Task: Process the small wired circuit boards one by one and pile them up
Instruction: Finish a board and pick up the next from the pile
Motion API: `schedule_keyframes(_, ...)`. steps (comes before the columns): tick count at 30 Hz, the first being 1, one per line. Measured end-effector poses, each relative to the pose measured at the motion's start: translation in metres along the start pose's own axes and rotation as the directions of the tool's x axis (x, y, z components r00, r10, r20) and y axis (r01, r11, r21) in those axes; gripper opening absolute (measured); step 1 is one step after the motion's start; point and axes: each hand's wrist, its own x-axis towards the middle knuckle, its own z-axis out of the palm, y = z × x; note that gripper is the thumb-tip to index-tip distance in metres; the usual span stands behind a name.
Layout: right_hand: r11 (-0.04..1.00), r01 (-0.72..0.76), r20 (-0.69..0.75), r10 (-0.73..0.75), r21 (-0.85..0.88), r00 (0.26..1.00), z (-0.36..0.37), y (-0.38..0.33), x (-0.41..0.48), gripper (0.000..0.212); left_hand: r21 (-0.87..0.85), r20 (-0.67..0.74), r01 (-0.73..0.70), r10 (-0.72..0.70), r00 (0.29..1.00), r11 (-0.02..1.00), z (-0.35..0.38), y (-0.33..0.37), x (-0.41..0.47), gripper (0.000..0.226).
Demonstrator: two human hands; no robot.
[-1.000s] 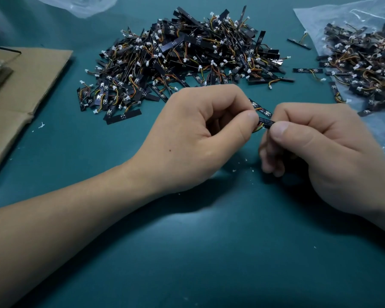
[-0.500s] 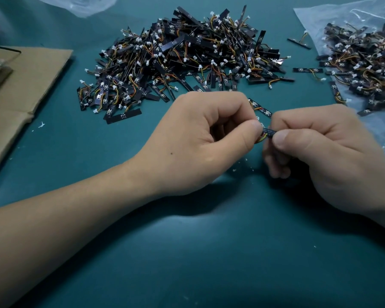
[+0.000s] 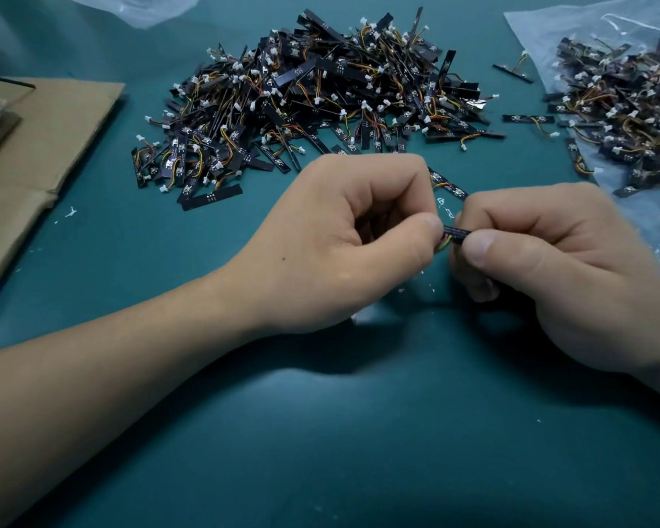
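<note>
Both the left hand (image 3: 359,238) and right hand (image 3: 549,261) pinch one circuit board (image 3: 456,235) just right of centre, mid-processing I'd say; next it likely needs tossing onto the pile (image 3: 321,101) at twelve o'clock.

The board (image 3: 457,235) is mostly buried between left hand (image 3: 343,242) and right hand (image 3: 561,261). Right-side pile (image 3: 625,108) runs off the edge.

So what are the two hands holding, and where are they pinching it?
One small black circuit board. The left hand pinches its wired end, the right hand pinches the other end.
</note>
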Motion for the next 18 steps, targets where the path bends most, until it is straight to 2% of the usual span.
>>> schedule_keyframes(8,1.0,-0.006,0.005,0.006,-0.001,1.0,-0.0011,-0.0001,-0.0006,0.033,-0.023,0.012,-0.003,0.003,1.0,1.0,0.0011,-0.0018,0.0002,0.019)
schedule_keyframes(18,0.998,0.023,0.069,-0.019,-0.056,0.997,0.001,-0.004,-0.0008,0.036,-0.131,0.065,0.027,-0.018,0.998,0.991,-0.0053,-0.0047,0.0027,0.022)
